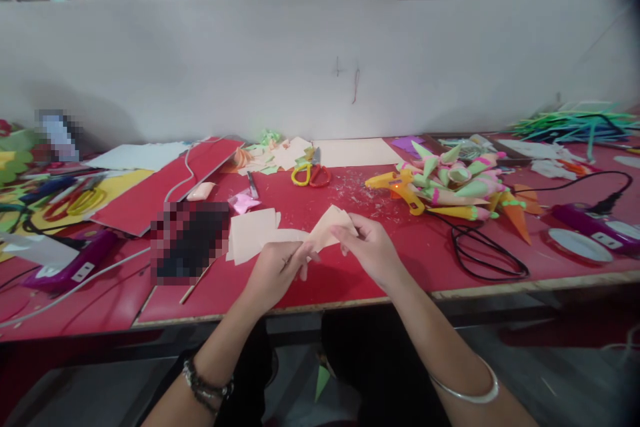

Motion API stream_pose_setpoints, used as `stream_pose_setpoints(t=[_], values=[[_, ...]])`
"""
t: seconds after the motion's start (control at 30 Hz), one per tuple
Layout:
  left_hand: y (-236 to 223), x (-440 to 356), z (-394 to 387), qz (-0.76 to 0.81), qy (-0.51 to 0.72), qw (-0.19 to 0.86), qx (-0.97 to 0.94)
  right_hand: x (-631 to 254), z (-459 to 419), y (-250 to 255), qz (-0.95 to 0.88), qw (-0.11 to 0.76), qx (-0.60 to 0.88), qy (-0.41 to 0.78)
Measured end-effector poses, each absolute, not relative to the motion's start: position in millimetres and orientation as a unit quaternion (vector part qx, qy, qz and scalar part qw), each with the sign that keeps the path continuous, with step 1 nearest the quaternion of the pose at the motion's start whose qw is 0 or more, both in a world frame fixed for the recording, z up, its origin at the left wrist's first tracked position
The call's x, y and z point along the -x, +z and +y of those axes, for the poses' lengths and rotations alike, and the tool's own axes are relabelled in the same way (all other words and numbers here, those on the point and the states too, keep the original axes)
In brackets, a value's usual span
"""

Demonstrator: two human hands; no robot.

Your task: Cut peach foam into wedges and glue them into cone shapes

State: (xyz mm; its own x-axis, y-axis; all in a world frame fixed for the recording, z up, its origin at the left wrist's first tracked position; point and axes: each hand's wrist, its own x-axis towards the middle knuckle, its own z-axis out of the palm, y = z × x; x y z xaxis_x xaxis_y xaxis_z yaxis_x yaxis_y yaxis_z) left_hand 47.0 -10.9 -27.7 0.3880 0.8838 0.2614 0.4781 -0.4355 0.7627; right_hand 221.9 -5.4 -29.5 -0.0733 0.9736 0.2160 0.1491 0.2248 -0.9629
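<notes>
Both my hands hold one beige foam piece (327, 227) just above the red table (350, 280). My left hand (275, 270) pinches its lower left end, fingers closed. My right hand (367, 243) grips the upper right part, which is bent into a partial cone. A small stack of flat beige squares (250, 233) lies on the table just left of my hands.
A yellow glue gun (395, 187) and a pile of pink-green foam cones (460, 183) lie at right, with a black cable loop (487, 257). Yellow-red scissors (310, 175) sit behind. A purple glue gun (70, 267) lies at left. A grey partition (320, 60) backs the table.
</notes>
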Motion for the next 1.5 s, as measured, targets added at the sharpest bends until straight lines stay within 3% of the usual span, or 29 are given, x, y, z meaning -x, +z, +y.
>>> stream_pose_setpoints(t=[0.17,0.37,0.77,0.93,1.17,1.33,1.5], values=[[-29,-44,-10,0.469,0.345,0.38,-0.719,-227,-6,-27,-0.614,0.494,0.473,0.394],[-22,-41,-10,0.464,0.387,0.38,-0.7,-228,-7,-26,-0.607,0.504,0.466,0.4],[-18,-32,-12,0.389,0.318,0.478,-0.72,-231,-5,-29,-0.585,0.525,0.461,0.412],[-20,-28,-9,0.412,0.336,0.46,-0.711,-229,-4,-28,-0.581,0.522,0.463,0.419],[-20,-27,1,0.527,0.454,0.303,-0.652,-219,-3,-23,-0.578,0.514,0.471,0.425],[-18,-16,0,0.57,0.535,0.278,-0.558,-220,4,-29,-0.482,0.6,0.459,0.443],[-22,-7,-5,0.606,0.479,0.288,-0.566,-219,4,-30,-0.469,0.591,0.455,0.474]])
